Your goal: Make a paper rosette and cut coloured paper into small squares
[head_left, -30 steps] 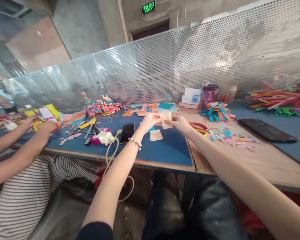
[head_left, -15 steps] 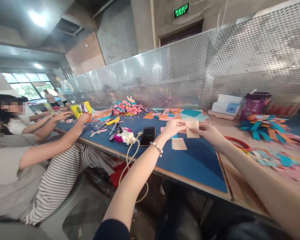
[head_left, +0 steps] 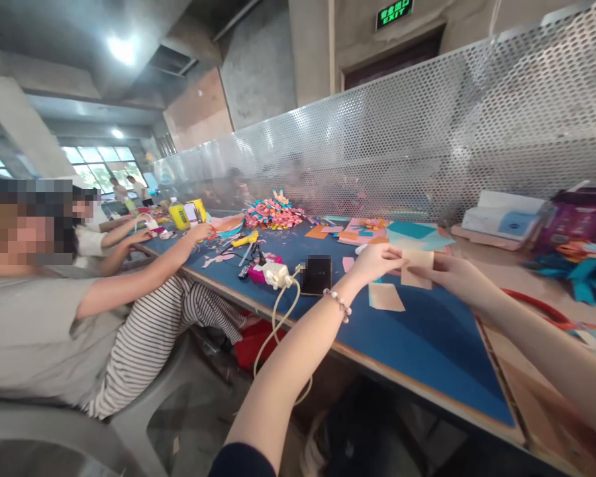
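A small pale peach square of paper [head_left: 417, 268] is held up just above the blue table mat [head_left: 407, 344]. My left hand [head_left: 377, 260], with a beaded bracelet at the wrist, pinches its left edge between thumb and fingertips. From the other side my right hand [head_left: 454, 275] grips the right edge, its thumb lying across the front. Below them a second peach paper square [head_left: 386, 297] lies flat on the mat, over a bit of light blue paper. A dark phone [head_left: 316, 275] lies left of my left hand.
Coloured paper sheets [head_left: 412, 232] and a heap of paper-strip pieces [head_left: 274, 212] sit along the perforated metal screen [head_left: 357, 146]. A power strip with a white plug [head_left: 277, 273] trails a cable over the table edge. At left a co-worker's arm [head_left: 139, 271] reaches over the table.
The camera view has swung left, so everything appears further right. Both my hands still hold the peach paper square, in nearly the same pose above the mat.
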A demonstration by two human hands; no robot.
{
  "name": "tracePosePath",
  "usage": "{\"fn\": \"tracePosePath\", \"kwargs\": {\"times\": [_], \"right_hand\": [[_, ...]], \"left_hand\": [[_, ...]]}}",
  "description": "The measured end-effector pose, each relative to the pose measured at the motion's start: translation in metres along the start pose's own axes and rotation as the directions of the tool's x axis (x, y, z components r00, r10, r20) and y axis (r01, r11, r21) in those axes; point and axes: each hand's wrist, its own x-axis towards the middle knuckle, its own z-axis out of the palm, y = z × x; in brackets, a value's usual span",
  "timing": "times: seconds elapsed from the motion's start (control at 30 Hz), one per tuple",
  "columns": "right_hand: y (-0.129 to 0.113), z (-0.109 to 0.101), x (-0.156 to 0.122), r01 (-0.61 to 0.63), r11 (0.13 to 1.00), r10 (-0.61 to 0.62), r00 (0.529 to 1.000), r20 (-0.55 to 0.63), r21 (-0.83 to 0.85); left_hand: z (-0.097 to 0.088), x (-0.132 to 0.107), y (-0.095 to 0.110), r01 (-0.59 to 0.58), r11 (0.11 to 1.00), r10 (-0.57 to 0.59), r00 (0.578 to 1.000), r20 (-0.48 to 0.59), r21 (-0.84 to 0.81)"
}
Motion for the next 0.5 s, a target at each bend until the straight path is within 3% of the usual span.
{"fn": "tracePosePath", "kwargs": {"times": [0.13, 0.33, 0.5], "right_hand": [[-0.005, 0.001, -0.002, -0.036, 0.998, 0.035, 0.999, 0.017, 0.045], [-0.006, 0.014, -0.006, 0.061, 0.995, -0.057, 0.997, -0.052, 0.076], [-0.013, 0.022, -0.009, 0.004, 1.000, -0.001, 0.989, -0.151, 0.022]], "left_hand": [[0.000, -0.003, 0.001, 0.002, 0.998, -0.004, 0.999, 0.039, 0.059], [0.002, -0.008, 0.003, -0.082, 0.980, 0.074, 0.996, 0.048, 0.183], [0.005, 0.004, -0.002, -0.119, 0.971, 0.112, 0.993, 0.046, 0.209]]}}
